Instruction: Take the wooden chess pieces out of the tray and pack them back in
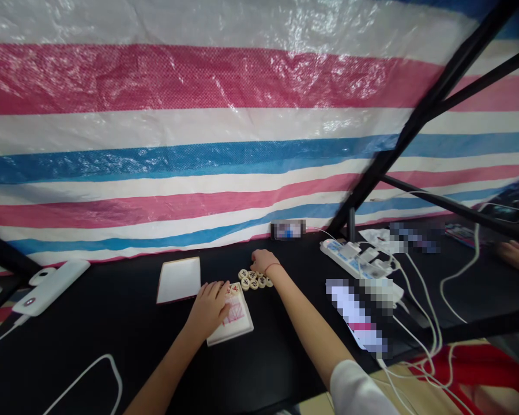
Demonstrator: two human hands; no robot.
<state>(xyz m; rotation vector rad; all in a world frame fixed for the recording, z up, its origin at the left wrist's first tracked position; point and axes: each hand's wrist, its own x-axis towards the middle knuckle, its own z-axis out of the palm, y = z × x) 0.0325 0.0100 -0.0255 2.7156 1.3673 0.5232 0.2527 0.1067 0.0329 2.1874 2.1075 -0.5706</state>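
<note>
Cream xiangqi pieces (pixel 254 280) lie clustered on the black tabletop (pixel 112 328); my right grip (pixel 263 262) curls over them, fingertips touching, though I cannot tell if it holds one; my left grip (pixel 210 308) rests open just beside them, on a red-printed white box (pixel 236 320).

Round cream chess pieces (pixel 253 280) (Chinese set, red and black characters) huddled right beside a red-printed white card (pixel 237 320), a couple sitting on it.
</note>
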